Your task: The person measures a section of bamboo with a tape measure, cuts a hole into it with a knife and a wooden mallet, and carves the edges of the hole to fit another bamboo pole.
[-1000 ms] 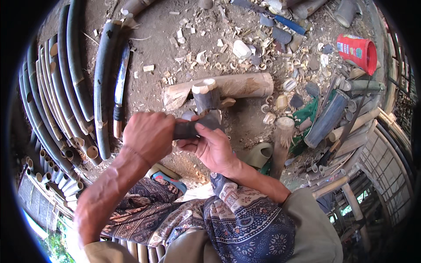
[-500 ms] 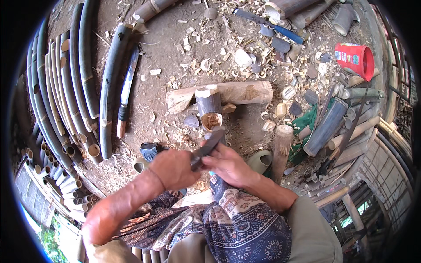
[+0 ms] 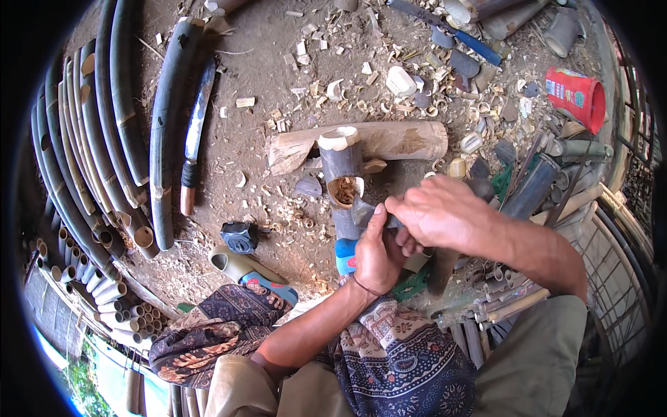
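Note:
A knife with a broad grey blade (image 3: 361,211) lies across my two hands, its blade end beside a notched bamboo tube (image 3: 340,161). My right hand (image 3: 443,212) is closed in a fist at the knife's other end, where the handle is hidden. My left hand (image 3: 381,254) curls around the knife just below the blade, thumb stretched along it. The tube's notch holds loose brown shavings, and its far end rests over a pale split log (image 3: 403,141). A blue-and-red sock (image 3: 345,256) shows at the tube's near end.
A long knife (image 3: 197,135) lies beside dark bamboo poles (image 3: 170,132) on the left. A black tape measure (image 3: 238,238) sits near my other foot. Chips and shavings cover the ground. A red container (image 3: 577,97) and stacked bamboo (image 3: 531,187) stand on the right.
My right hand has moved up and right and closed on the knife. My left hand has shifted right, toward the blade. The blade has come down and right, and the view has shifted slightly.

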A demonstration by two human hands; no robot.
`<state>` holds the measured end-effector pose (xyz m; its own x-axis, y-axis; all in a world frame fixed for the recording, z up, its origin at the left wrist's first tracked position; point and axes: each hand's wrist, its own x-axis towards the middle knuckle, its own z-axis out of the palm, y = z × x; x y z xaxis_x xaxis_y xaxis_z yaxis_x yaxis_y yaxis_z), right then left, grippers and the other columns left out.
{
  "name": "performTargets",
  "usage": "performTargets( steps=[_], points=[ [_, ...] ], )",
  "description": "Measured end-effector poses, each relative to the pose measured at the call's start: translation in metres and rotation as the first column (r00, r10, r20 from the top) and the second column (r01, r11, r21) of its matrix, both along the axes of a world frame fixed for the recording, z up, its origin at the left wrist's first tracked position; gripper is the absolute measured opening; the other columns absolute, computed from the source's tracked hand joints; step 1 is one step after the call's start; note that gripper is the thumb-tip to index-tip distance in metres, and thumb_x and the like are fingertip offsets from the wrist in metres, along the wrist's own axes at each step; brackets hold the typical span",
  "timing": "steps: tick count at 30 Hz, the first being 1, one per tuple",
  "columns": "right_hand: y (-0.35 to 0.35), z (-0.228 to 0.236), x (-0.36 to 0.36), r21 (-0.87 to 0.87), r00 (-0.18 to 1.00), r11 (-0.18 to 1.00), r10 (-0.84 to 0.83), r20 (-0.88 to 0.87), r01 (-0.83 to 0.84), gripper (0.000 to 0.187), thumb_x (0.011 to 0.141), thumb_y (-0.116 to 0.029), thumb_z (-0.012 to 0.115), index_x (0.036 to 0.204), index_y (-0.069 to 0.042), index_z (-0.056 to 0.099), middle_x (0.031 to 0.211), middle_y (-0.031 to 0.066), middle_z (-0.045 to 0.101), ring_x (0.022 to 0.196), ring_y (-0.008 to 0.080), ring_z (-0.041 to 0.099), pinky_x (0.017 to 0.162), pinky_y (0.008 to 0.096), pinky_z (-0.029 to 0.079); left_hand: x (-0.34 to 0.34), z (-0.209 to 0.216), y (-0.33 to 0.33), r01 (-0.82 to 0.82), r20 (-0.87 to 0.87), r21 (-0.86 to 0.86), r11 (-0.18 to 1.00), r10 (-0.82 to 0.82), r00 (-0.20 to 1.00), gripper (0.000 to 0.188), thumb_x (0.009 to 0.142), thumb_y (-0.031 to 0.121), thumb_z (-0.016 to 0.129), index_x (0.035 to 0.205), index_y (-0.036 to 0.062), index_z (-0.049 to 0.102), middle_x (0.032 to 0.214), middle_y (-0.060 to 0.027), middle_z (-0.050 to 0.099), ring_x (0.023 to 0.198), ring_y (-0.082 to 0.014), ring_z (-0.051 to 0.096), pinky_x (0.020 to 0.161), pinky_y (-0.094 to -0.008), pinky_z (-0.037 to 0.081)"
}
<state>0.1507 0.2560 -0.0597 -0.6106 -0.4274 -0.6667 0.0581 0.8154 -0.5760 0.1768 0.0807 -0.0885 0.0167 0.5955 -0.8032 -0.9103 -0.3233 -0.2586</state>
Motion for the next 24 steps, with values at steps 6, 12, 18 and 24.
performTargets(
  steps=[6, 12, 18, 24],
  points=[
    [-0.020, -0.008, 0.018, -0.044, 0.834, 0.916, -0.341, 0.434, 0.398, 0.026, 0.081, -0.020, 0.064, 0.103, -0.006, 0.062, 0.078, 0.0191, 0.067, 0.073, 0.0382, 0.066, 0.064, 0.0448, 0.051, -0.024, 0.006, -0.005, 0.456, -0.076, -0.464, 0.759, -0.547, 0.834, 0.029, 0.094, 0.027, 0.048, 0.085, 0.0019, 0.059, 0.061, -0.0043, 0.054, 0.048, -0.0167, 0.051, 0.049, -0.0303, 0.045],
    [-0.105, -0.013, 0.063, -0.073, 0.507, 0.516, -0.788, 0.349, 0.853, 0.031, 0.083, -0.014, 0.061, 0.110, -0.002, 0.051, 0.074, 0.0272, 0.063, 0.074, 0.0457, 0.064, 0.066, 0.0520, 0.051, -0.041, -0.024, -0.057, 0.699, -0.381, -0.676, 0.233, -0.923, -0.060, 0.027, 0.093, 0.019, 0.048, 0.086, -0.0037, 0.062, 0.060, -0.0150, 0.056, 0.050, -0.0213, 0.057, 0.047, -0.0362, 0.049],
    [-0.154, -0.019, 0.061, -0.102, 0.351, 0.336, -0.886, 0.304, 0.936, 0.037, 0.083, -0.012, 0.061, 0.112, 0.002, 0.044, 0.079, 0.0294, 0.063, 0.075, 0.0478, 0.063, 0.067, 0.0523, 0.051, -0.086, -0.013, -0.056, 0.653, -0.482, -0.750, 0.105, -0.763, -0.430, 0.034, 0.091, 0.021, 0.045, 0.073, -0.0037, 0.060, 0.072, -0.0333, 0.056, 0.072, -0.0464, 0.062, 0.062, -0.0513, 0.048],
    [-0.162, -0.016, 0.058, -0.115, 0.340, 0.320, -0.899, 0.277, 0.940, 0.049, 0.081, -0.011, 0.063, 0.124, -0.001, 0.042, 0.090, 0.0309, 0.063, 0.084, 0.0488, 0.062, 0.072, 0.0534, 0.050, -0.098, -0.009, -0.050, 0.530, -0.410, -0.848, 0.017, -0.656, -0.634, 0.035, 0.092, 0.024, 0.044, 0.076, -0.0004, 0.063, 0.073, -0.0316, 0.059, 0.074, -0.0458, 0.064, 0.067, -0.0514, 0.051]
  ],
)
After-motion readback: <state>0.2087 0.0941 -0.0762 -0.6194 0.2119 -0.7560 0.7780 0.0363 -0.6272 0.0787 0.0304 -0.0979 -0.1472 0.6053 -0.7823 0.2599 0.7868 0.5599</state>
